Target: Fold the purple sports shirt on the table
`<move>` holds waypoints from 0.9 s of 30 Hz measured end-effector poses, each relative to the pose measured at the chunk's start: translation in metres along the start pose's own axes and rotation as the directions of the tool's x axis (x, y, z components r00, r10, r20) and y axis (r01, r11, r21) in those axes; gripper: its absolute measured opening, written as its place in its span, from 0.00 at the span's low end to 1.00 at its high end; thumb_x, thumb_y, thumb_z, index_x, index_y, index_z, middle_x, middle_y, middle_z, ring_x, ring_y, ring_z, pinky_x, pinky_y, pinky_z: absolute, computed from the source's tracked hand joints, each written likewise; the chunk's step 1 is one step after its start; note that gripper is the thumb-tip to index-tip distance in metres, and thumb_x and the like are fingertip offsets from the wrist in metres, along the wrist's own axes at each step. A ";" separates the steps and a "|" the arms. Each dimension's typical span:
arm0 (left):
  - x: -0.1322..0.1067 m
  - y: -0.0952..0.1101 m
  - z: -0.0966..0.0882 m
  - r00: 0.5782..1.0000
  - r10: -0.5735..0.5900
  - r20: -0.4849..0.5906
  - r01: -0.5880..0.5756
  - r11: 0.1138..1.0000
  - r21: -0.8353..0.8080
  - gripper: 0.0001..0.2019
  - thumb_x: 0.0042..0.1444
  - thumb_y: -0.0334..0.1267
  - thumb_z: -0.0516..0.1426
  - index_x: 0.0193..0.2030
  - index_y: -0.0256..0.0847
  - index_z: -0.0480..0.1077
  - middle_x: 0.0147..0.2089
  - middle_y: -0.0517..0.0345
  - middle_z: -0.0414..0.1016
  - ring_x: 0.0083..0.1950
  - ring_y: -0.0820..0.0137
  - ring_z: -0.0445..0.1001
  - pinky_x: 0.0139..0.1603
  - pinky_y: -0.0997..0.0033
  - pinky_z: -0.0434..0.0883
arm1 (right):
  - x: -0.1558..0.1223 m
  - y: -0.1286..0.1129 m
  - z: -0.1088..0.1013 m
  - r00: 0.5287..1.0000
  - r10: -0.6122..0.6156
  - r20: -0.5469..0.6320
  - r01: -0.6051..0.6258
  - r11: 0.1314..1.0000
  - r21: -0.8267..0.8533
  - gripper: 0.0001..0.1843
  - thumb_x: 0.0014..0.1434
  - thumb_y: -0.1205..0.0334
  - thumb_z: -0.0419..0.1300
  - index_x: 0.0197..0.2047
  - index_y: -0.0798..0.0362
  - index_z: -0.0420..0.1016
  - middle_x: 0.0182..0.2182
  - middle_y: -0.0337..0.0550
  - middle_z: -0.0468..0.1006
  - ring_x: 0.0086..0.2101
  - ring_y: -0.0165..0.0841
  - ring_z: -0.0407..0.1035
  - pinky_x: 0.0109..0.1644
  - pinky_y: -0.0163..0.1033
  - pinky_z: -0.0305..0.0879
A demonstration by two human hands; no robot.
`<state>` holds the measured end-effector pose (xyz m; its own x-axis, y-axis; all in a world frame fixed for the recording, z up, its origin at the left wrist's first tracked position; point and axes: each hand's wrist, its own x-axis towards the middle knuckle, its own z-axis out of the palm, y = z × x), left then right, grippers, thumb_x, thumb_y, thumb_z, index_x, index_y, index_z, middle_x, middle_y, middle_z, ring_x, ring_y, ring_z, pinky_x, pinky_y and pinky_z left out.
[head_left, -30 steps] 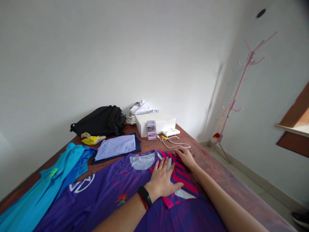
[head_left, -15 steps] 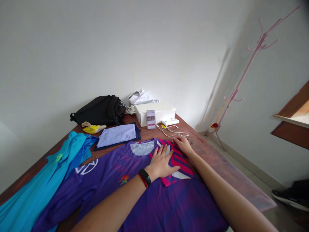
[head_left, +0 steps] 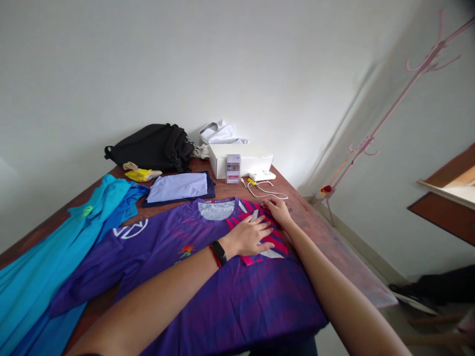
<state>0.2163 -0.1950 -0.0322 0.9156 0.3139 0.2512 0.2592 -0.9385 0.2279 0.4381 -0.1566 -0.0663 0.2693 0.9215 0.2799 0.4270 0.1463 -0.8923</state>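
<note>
Your left hand [head_left: 252,237] lay palm down, fingers spread, on the striped sleeve [head_left: 281,243], folded in over the purple shirt [head_left: 237,301] on the table [head_left: 345,269]. Left sleeve [head_left: 98,259] lay outstretched, so folding looked part-done. Farther, your right hand [head_left: 277,211] bent, fingers bunched, at the shirt's far right edge; couldn't tell if gripping.

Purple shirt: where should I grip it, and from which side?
Probably pinch the purple shirt by its shoulder edge, coming from the right, beside the right hand. The shirt lies spread out, and that edge borders visible tabletop, so fingers could slip under. The left hand, flat on the striped part, could steady it.
</note>
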 end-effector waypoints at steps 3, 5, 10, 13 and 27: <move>0.000 -0.001 -0.001 0.999 0.028 0.034 -0.026 0.998 -0.059 0.25 0.70 0.54 0.49 0.66 0.45 0.69 0.69 0.51 0.67 0.72 0.56 0.61 0.72 0.51 0.56 | 0.000 0.001 0.000 1.000 0.010 0.011 -0.010 1.000 0.011 0.15 0.58 0.48 0.59 0.31 0.51 0.78 0.32 0.45 0.83 0.34 0.38 0.75 0.44 0.42 0.72; 0.001 -0.002 0.000 1.000 0.001 0.011 -0.001 0.998 -0.060 0.22 0.70 0.52 0.50 0.64 0.46 0.71 0.69 0.52 0.68 0.71 0.55 0.62 0.71 0.51 0.58 | 0.000 0.001 0.000 1.000 0.015 0.013 -0.015 1.000 0.010 0.15 0.58 0.48 0.59 0.32 0.51 0.79 0.32 0.45 0.83 0.35 0.38 0.75 0.44 0.41 0.72; 0.002 -0.004 0.003 0.998 0.046 -0.030 -0.048 0.996 -0.069 0.19 0.72 0.47 0.50 0.58 0.42 0.75 0.65 0.51 0.73 0.68 0.58 0.67 0.70 0.57 0.60 | -0.001 -0.001 0.000 1.000 0.023 0.013 -0.022 1.000 -0.007 0.16 0.58 0.48 0.59 0.31 0.51 0.79 0.32 0.45 0.83 0.35 0.39 0.76 0.44 0.42 0.72; 0.002 -0.005 0.006 0.998 0.058 -0.035 -0.060 0.995 -0.084 0.18 0.72 0.47 0.50 0.57 0.42 0.75 0.63 0.50 0.74 0.68 0.60 0.68 0.71 0.59 0.59 | -0.001 -0.001 -0.001 1.000 0.010 0.018 -0.009 1.000 -0.024 0.15 0.58 0.50 0.58 0.31 0.50 0.79 0.32 0.45 0.83 0.36 0.39 0.76 0.45 0.42 0.72; 0.000 -0.012 0.014 0.996 -0.064 0.068 0.062 0.998 0.025 0.34 0.69 0.62 0.45 0.73 0.45 0.59 0.77 0.47 0.52 0.78 0.47 0.43 0.74 0.44 0.44 | 0.001 0.006 -0.002 1.000 -0.014 0.010 0.015 0.999 -0.033 0.15 0.58 0.50 0.59 0.32 0.51 0.80 0.32 0.45 0.83 0.35 0.41 0.76 0.45 0.44 0.71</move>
<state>0.2175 -0.1852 -0.0478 0.9161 0.3626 0.1714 0.3233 -0.9206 0.2191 0.4423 -0.1559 -0.0708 0.2546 0.9228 0.2891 0.4588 0.1479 -0.8761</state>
